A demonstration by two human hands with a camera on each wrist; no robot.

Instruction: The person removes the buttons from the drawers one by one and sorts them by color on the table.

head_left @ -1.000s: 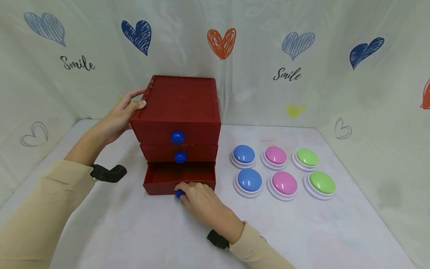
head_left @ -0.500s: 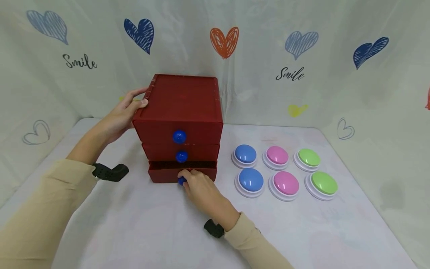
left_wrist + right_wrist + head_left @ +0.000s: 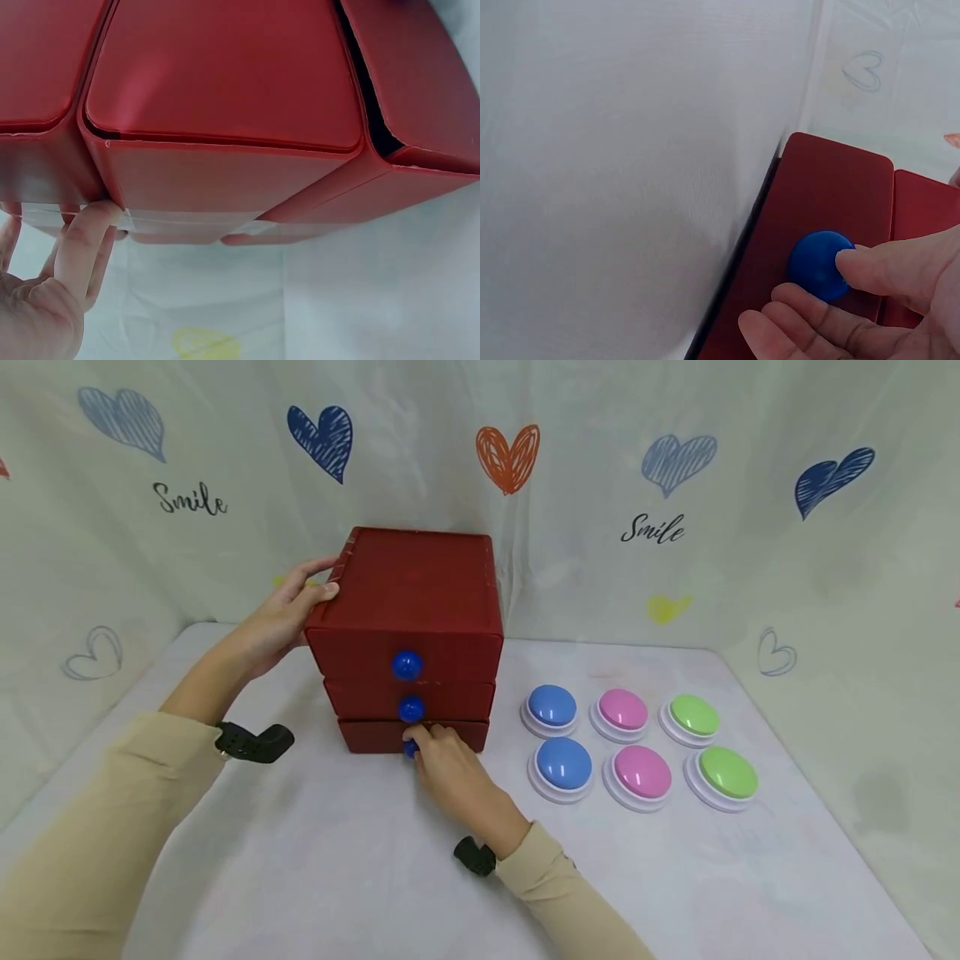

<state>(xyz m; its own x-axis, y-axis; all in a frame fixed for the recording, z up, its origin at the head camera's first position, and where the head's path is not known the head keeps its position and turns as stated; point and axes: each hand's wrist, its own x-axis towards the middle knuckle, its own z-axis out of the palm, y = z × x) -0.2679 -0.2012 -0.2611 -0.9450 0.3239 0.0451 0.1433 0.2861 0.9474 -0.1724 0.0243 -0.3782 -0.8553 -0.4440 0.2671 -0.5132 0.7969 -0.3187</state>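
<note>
A red three-drawer cabinet (image 3: 416,602) stands on the white table, each drawer front bearing a blue knob. My right hand (image 3: 420,746) pinches the bottom drawer's knob (image 3: 409,749) between thumb and fingers; the bottom drawer (image 3: 375,737) sits flush with the ones above. The right wrist view shows the same knob (image 3: 821,265) with my right hand (image 3: 840,289) round it. My left hand (image 3: 313,581) rests against the cabinet's upper left edge, thumb on top. In the left wrist view its straight fingers (image 3: 90,236) touch the cabinet's side (image 3: 225,97).
Six dome buttons sit in two rows right of the cabinet: blue (image 3: 564,763), pink (image 3: 642,772) and green (image 3: 728,772) in front, the same colours behind. A heart-printed cloth backdrop (image 3: 660,527) walls the table (image 3: 337,860) on three sides.
The bottom drawer slid from pulled out to fully in, with my right hand following it on the knob. My left hand stayed on the cabinet.
</note>
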